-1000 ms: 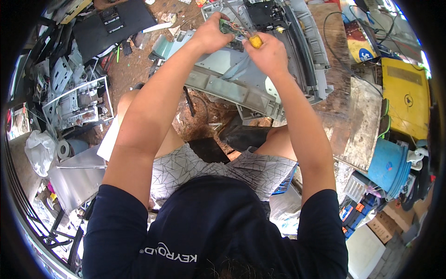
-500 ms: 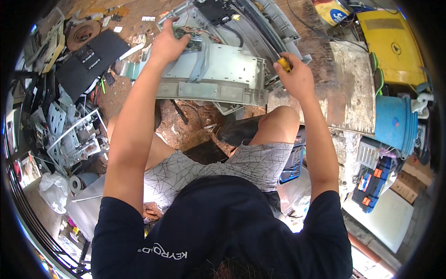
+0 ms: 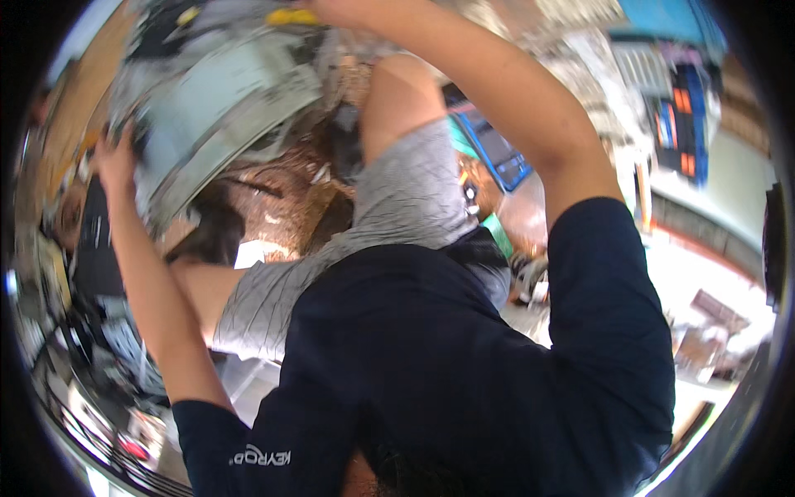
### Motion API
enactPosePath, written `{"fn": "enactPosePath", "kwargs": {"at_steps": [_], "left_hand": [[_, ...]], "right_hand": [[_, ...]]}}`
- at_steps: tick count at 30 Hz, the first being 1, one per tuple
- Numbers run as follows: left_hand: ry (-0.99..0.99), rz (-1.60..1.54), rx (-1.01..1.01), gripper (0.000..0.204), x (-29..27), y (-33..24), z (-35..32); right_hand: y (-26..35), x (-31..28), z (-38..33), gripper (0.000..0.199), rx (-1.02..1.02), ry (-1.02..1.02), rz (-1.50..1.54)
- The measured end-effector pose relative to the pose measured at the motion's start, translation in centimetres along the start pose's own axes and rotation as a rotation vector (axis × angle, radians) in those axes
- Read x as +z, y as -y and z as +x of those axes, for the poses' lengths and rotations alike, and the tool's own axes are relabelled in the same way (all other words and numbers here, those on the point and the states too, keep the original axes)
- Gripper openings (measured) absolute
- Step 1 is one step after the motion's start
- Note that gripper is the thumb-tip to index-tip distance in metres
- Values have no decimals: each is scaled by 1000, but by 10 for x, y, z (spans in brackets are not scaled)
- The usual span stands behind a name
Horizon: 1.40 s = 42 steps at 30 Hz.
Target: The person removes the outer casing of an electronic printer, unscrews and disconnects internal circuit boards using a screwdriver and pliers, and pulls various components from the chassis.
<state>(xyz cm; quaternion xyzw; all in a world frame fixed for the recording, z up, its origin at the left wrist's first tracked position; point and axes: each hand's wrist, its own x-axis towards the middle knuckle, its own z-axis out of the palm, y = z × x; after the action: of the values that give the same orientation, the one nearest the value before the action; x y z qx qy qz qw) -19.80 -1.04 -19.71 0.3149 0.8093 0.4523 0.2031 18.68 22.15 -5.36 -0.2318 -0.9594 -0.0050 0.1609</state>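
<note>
Motion blur softens much of the head view, but the grey-white casing (image 3: 207, 87) shows at ten o'clock, lying slantwise beyond the person's parted legs (image 3: 403, 99) — a spot probably chosen because both arms reach it there. The left hand (image 3: 116, 164) is between nine and ten o'clock, beside the casing's left end, its fingers spread wide; whether they touch it I cannot tell, though such a position would suit steadying it. The right hand (image 3: 341, 10) is near twelve, partly cut off by the upper edge, with a yellow handle (image 3: 291, 16) right beside it; how its fingers close on that handle I cannot tell. A dark flat panel (image 3: 93, 244) stands at nine, perhaps put there to be out of the way — and a dark case with orange catches (image 3: 696, 132) sits at two, well apart from the casing
</note>
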Motion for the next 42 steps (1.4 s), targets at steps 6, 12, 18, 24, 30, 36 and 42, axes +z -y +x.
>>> {"fn": "enactPosePath", "kwargs": {"at_steps": [6,12,18,24,30,36,42], "left_hand": [[95,61,52,66,13,-2,5],[137,-114,-166,45,-35,33,18],[-17,-131,-387,40,-48,9,22],[-131,-160,-318,60,37,-93,0],[-91,-266,-348,37,14,-124,-38],[-24,-269,-307,40,18,-146,-45],[-42,-362,-481,42,20,-124,-45]], "right_hand": [[-95,-97,-192,35,637,-323,102],[-100,21,-447,45,1493,201,271],[-34,200,-483,57,1191,936,451],[-34,360,-524,84,703,659,431],[-51,337,-503,65,837,992,247],[-42,354,-536,61,719,811,41],[-35,344,-542,62,799,693,64]]}}
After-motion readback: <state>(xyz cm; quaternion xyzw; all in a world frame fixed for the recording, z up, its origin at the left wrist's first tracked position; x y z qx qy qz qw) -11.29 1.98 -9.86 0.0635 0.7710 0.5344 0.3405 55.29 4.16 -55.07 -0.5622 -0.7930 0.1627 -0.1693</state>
